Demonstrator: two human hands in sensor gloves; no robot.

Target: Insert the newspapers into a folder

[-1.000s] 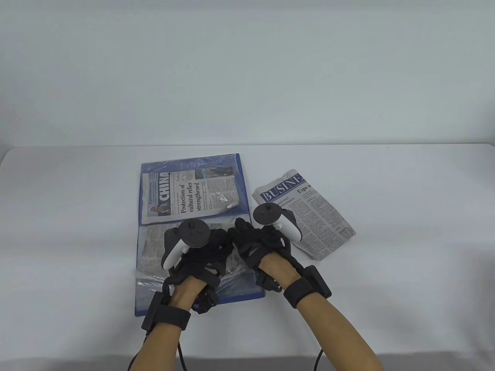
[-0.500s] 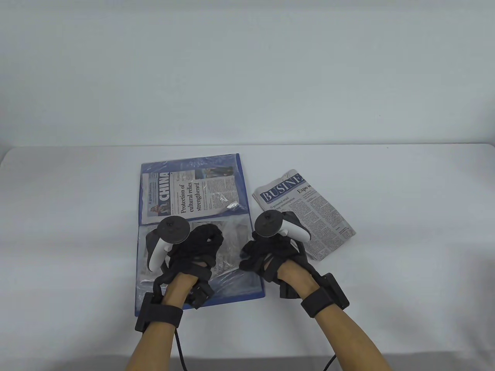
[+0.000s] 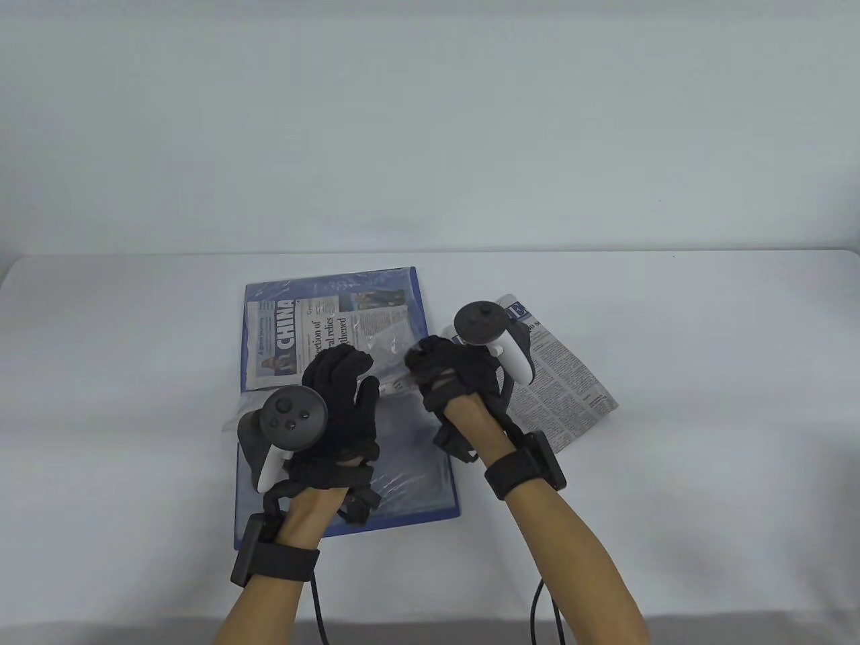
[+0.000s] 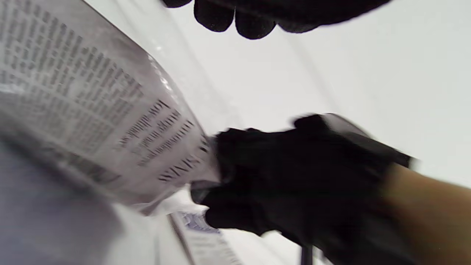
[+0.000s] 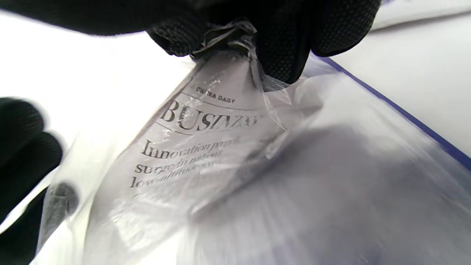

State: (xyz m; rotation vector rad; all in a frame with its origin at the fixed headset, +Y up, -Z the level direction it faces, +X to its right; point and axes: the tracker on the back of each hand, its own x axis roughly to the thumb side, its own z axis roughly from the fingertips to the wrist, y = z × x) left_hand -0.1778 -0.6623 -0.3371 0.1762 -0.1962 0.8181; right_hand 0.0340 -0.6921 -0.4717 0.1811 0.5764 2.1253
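Note:
A blue folder point(image 3: 421, 295) lies open on the white table. A CHINA newspaper point(image 3: 289, 329) sits in its far clear sleeve. My right hand point(image 3: 422, 366) pinches the edge of the near clear sleeve point(image 5: 331, 154) and holds it lifted off the folder. A folded paper headed BUSINESS point(image 5: 191, 121) shows inside that sleeve. My left hand point(image 3: 344, 376) hovers over the near half of the folder with fingers spread, holding nothing. In the left wrist view its fingertips point(image 4: 235, 20) hang above the lifted sleeve and paper point(image 4: 92, 106). A second BUSINESS newspaper point(image 3: 571, 383) lies loose to the right of the folder.
The white table point(image 3: 705, 403) stretches wide on both sides, with a plain wall behind. The loose newspaper lies partly under my right hand's tracker point(image 3: 500, 336). Cables hang from both wrists at the table's near edge.
My right hand moved away from me and up, lifting the near sleeve by its edge. My left hand moved forward over the folder and spread its fingers.

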